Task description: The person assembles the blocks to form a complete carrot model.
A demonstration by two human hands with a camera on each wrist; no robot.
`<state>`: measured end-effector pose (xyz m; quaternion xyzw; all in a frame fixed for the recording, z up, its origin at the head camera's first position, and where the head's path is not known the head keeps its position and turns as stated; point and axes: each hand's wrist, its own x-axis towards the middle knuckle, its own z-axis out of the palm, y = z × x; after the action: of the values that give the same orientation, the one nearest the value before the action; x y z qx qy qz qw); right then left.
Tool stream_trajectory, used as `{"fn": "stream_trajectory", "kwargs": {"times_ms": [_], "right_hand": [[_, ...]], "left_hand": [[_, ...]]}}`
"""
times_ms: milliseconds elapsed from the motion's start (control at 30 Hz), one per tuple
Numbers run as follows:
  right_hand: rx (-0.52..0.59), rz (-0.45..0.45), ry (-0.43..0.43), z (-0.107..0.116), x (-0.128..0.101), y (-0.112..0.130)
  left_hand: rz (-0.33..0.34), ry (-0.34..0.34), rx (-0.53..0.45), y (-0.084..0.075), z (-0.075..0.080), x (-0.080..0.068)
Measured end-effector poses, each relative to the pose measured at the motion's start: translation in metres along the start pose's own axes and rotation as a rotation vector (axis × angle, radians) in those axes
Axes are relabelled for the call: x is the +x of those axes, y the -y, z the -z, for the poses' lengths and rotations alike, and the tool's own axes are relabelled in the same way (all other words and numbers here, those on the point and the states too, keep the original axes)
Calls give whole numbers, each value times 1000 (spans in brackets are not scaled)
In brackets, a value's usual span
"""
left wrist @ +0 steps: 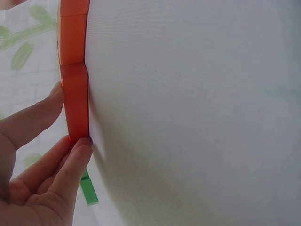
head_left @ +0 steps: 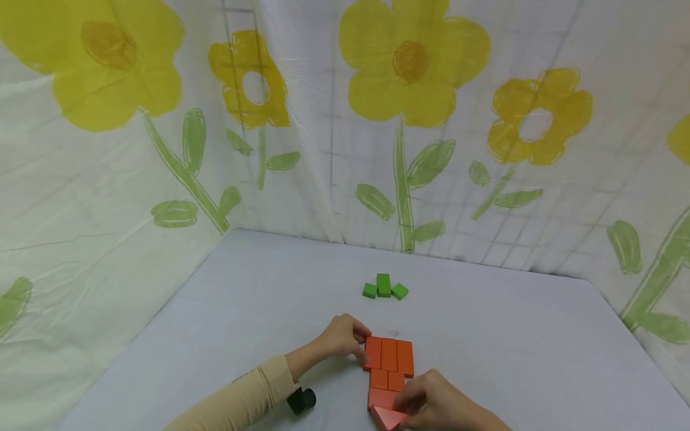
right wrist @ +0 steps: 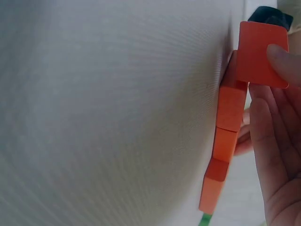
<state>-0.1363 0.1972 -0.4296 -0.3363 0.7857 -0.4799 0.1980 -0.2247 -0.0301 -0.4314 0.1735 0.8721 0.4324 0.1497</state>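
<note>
While both hands sit at the near edge of the counter (head_left: 485, 335), here is the layout:

orange blocks: flat group (head_left: 389, 366) on the counter, near centre; three tall ones side by side in the far row, two smaller ones behind them toward the person, a wider one nearest. All touching, edges lined up.
left hand: (head_left: 342, 337) at the left side of the far row; fingertips (left wrist: 80, 150) and thumb pressed against the end orange block (left wrist: 75, 101). Fingers mostly straight, touching, not wrapped round it.
right hand: (head_left: 431, 398) at the near end of the group, pinching an orange triangle piece (head_left: 389, 417) between thumb and fingers. Right wrist view shows the piece (right wrist: 261, 54) tilted up against the end of the row, its far edge at the block, thumb on its face.
green blocks: three (head_left: 384, 287) farther back on the counter, well apart from the orange group; middle one longer, two small ones just beside it, angled outward.
black object: small, dark (head_left: 300, 400), on the counter just beside the left sleeve (head_left: 248, 395); cannot tell what it is.
backdrop: white sheet with yellow flowers and green stems (head_left: 409, 66) round the counter on three sides.
</note>
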Motion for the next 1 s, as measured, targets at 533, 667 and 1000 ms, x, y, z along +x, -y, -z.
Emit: {"fn": "stream_trajectory", "kwargs": {"times_ms": [533, 667, 1000], "right_hand": [[-25, -63, -9, -2, 3, -1], [-37, -64, -8, -1, 3, -1], [-51, -59, 15, 1, 4, 0]], "left_hand": [[-7, 5, -10, 0, 1, -1], [-9, 5, -8, 0, 0, -1], [-8, 2, -1, 1, 0, 0]]}}
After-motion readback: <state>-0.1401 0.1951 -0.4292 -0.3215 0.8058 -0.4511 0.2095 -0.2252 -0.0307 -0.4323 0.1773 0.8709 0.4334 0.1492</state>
